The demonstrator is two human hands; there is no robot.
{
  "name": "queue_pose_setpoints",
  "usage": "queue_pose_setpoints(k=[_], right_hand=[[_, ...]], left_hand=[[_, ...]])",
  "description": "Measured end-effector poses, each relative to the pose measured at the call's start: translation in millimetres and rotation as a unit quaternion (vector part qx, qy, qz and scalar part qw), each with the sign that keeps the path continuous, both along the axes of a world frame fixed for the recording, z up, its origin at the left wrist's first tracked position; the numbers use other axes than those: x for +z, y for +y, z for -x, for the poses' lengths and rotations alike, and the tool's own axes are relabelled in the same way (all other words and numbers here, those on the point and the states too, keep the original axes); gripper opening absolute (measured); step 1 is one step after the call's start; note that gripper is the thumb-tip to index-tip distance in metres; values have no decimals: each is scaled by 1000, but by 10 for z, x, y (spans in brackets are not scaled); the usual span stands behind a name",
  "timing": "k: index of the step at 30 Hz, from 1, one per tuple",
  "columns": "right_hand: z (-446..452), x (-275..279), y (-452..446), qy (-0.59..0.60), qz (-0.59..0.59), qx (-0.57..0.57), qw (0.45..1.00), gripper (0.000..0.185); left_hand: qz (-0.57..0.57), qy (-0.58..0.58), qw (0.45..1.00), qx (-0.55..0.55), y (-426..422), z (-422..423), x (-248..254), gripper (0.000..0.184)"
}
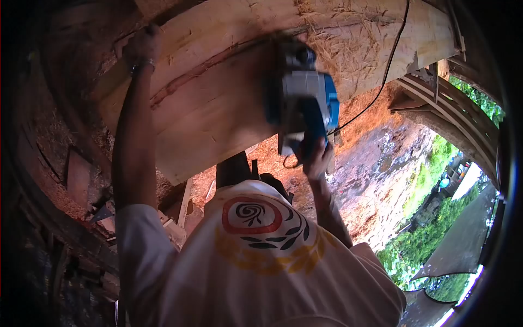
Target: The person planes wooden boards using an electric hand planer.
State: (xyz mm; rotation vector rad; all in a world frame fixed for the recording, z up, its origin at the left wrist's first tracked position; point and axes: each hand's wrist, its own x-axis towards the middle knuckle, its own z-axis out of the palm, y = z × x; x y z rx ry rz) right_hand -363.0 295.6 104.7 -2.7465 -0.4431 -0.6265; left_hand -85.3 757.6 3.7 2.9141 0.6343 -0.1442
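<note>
My right hand point(317, 159) is wrapped round the rear handle of a blue and grey electric planer point(305, 90). The planer sits on a wide, pale wooden board point(212, 117), and its front part is blurred. Away to the upper left, my left hand point(141, 46) is closed at the board's far left edge, with a band at the wrist; its fingers are dim. A dark reddish streak runs along the wood between the hand and the planer. Curled wood shavings point(346, 57) lie on the board beyond the tool.
A black power cord point(388, 71) runs from the planer up across the board's right part. Sawdust and shavings point(359, 117) cover the ground. Curved timbers point(452, 111) stand at the right, with greenery behind. Wood scraps point(79, 177) lie at the lower left.
</note>
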Motion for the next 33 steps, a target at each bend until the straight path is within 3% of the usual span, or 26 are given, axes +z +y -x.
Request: queue_pose_setpoints(k=[2,3,4,6,7,8,10,11,12,14,15,19,21,22,24,25,28,31,32,33], right_hand=[[-665,41,107,-10,-32,6,999,58],[-979,54,182,27,-93,-18,995,51],[-1299,92,297,140,-218,-66,964,48],[-1946,241,447,385,-468,-168,778,52],[-2244,234,632,320,-471,-147,809,67],[-2661,-104,591,245,-420,-118,866,66],[-3054,-29,715,236,-449,-114,854,62],[-3177,303,918,301,-528,-139,782,60],[-3168,325,947,300,-560,-93,767,55],[-3021,-78,697,223,-475,-41,850,59],[-2845,-110,606,225,-446,-53,865,58],[-1152,256,271,340,-414,-175,826,59],[-76,307,115,331,-369,-207,843,60],[425,334,83,304,-331,-225,864,61],[1094,359,111,289,-411,-285,816,63],[1205,371,162,282,-531,-330,728,63],[1134,382,84,292,-524,-262,756,61],[557,292,69,249,-307,-236,888,59],[296,273,72,223,-242,-225,917,59],[-44,271,82,228,-252,-222,914,58]], left_hand=[[14,18,999,22,-53,20,118,66],[21,27,999,34,-63,25,162,67],[22,27,999,25,-68,36,188,66],[25,26,999,6,-74,54,218,66],[24,21,999,5,-69,53,219,66],[22,16,1000,4,-72,46,216,67],[19,15,1000,3,-84,44,204,67],[15,19,1000,3,-77,40,197,66],[13,22,1000,1,-72,44,205,66],[5,15,1000,2,-113,48,221,65],[0,8,1000,4,-121,17,237,65],[29,9,999,36,-158,2,308,62],[19,6,999,28,-156,25,267,60],[-5,-22,999,-34,3,-48,-70,59],[14,-35,999,7,-23,-43,-55,58],[23,-43,998,28,-13,-46,-60,58],[13,-52,998,15,-70,4,30,61],[7,-51,998,18,-97,25,85,62],[3,-54,998,19,-91,19,88,63],[-2,-39,999,21,-81,16,92,63]])
